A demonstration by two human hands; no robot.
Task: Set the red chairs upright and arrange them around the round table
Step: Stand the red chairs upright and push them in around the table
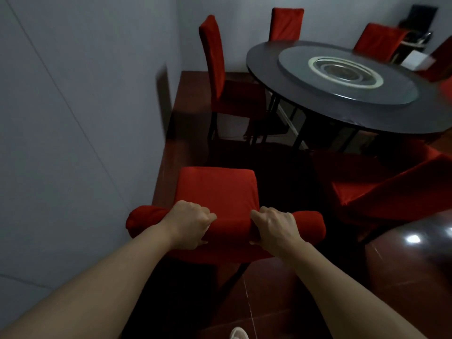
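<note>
Three far chairs (286, 23) already stood at the round table (342, 94); left hand (188, 223) and right hand (274, 228) curled tight round the near chair (217, 189), one toppled chair (381, 189) waited right.

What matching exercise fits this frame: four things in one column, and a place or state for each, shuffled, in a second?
Things:
1. nearest red chair
2. side-on red chair
3. round table
4. glass turntable

Places or states:
A. lies on the dark tabletop
B. gripped at its top rail by left hand and right hand
C. stands at right, red chairs behind it
D. upright by the wall, left of the table

Pairs: 1-B, 2-D, 3-C, 4-A
</note>
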